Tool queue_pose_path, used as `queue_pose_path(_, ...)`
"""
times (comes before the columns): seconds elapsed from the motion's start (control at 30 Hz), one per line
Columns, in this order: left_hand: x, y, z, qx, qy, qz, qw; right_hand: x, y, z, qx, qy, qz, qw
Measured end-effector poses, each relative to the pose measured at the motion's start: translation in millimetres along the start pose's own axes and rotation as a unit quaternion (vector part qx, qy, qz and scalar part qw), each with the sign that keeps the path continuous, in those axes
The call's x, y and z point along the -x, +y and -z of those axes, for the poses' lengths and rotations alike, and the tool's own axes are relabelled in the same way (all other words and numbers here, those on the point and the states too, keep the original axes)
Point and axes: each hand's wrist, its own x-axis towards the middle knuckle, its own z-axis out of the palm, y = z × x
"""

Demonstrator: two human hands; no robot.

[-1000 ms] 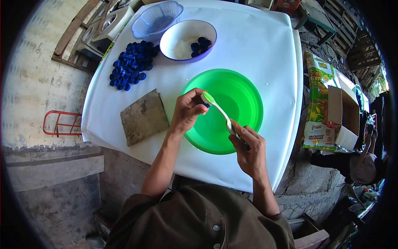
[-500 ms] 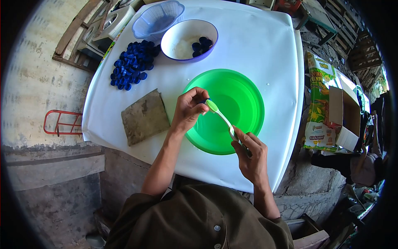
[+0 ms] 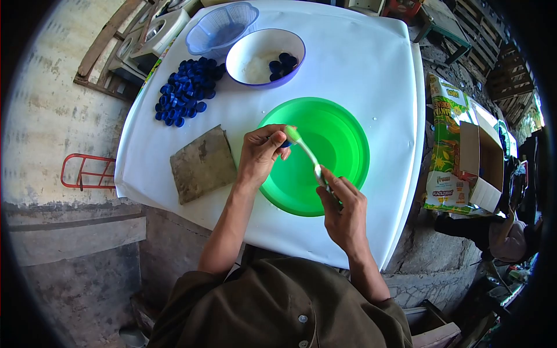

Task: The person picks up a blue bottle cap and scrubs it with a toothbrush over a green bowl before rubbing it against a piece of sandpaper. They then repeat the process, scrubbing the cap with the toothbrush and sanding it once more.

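Scrub step, I judge: left fingers (image 3: pixel 272 145) pinch a cap (image 3: pixel 286 144), right fingers (image 3: pixel 335 181) grip the brush (image 3: pixel 310 155) over the basin (image 3: pixel 348 145); next stroke needs the cap steady.

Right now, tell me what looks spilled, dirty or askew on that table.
The grimy, stained slab lies askew left of the green basin, standing out against the white table cover. Small whitish specks, possibly splashes, dot the cover near the basin.
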Motion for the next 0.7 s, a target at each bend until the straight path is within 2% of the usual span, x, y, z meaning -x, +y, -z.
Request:
queue_pose_path(0.1, -1.2, 4.8, -3.7, 0.023, 0.039, 0.05, 0.998, -3.8, 8.2, 2.4, -0.027, 0.057, -0.001, 0.998)
queue_pose_path(0.17, -1.1, 5.1, -0.5, 0.033, 0.04, 0.101, 0.994, -5.1, 6.0, 11.1, 0.008, 0.048, -0.013, 0.999)
queue_pose_path(0.37, 0.0, 7.9, -0.8, 0.084, -0.056, 0.101, 0.99, -5.0, 12.9, 30.9, 0.068, 0.026, -0.039, 0.997)
queue_pose_path(0.43, 0.8, 9.2, -2.9, 0.083, -0.06, 0.092, 0.991, -6.5, 9.3, 33.5, 0.079, 0.01, -0.048, 0.996)
queue_pose_path(0.53, 0.7, 6.6, -0.3, 0.101, -0.059, 0.084, 0.99, -6.4, 6.7, 29.5, 0.048, 0.042, -0.003, 0.998)
queue_pose_path(0.63, 0.3, 2.4, 2.3, 0.112, -0.049, 0.08, 0.989, -5.3, 2.9, 21.8, 0.008, 0.007, 0.025, 1.0)
queue_pose_path(0.7, 0.5, -1.7, 2.9, 0.127, -0.054, 0.072, 0.988, -4.3, 6.6, 13.5, 0.028, -0.003, 0.029, 0.999)
